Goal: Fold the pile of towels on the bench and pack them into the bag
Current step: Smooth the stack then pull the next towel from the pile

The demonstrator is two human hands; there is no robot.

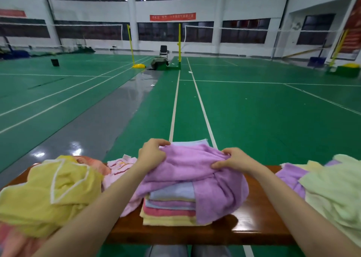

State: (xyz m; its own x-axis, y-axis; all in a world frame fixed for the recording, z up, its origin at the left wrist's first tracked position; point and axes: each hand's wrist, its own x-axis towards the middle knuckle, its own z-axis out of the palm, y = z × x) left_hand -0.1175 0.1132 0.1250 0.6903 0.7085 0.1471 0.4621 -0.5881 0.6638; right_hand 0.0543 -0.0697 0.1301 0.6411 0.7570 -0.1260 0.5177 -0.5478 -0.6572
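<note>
Wooden bench (254,227), folded stack (170,208) at its middle, and both my hands are on the towel topping it.
Left of the stack sits the yellow heap (48,198), right of it the pale green heap (332,188). The purple towel (195,168) drapes over the stack, long axis left to right, spilling down the stack's right side. My left hand (154,152) pinches the far-left edge; my right hand (232,159) bunches cloth, fingers curled, and is the nearer one to the hanging part. I see no bag.
</note>
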